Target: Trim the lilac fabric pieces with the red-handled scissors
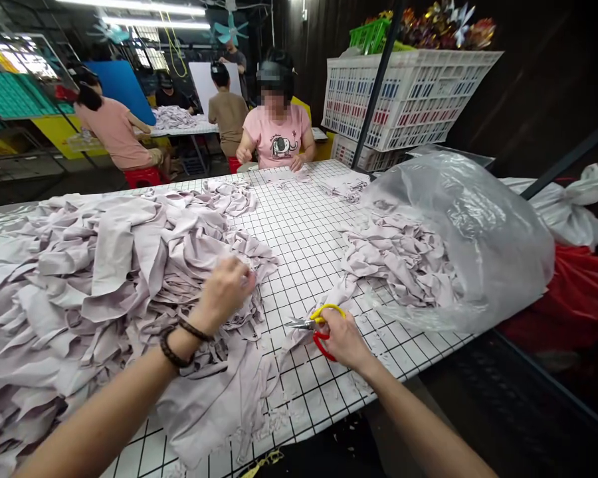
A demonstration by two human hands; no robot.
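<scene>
My right hand (347,337) grips a pair of scissors (303,323) with one yellow and one red handle loop, their blades pointing left and slightly apart. Under and beside the blades runs a crumpled pale lilac fabric strip (336,295). My left hand (226,292), with dark bracelets on the wrist, is over the right edge of a big heap of pale lilac fabric pieces (114,245). Its fingers are curled in and a little blurred; what they hold, if anything, I cannot make out. Another fabric piece (214,398) lies flat near the front edge.
The white table (299,232) has a black grid, with small scraps along its front. At right a clear plastic bag (493,232) lies open around more fabric pieces (403,259). A person in pink (279,136) sits opposite. White crates (408,99) stand behind a dark post.
</scene>
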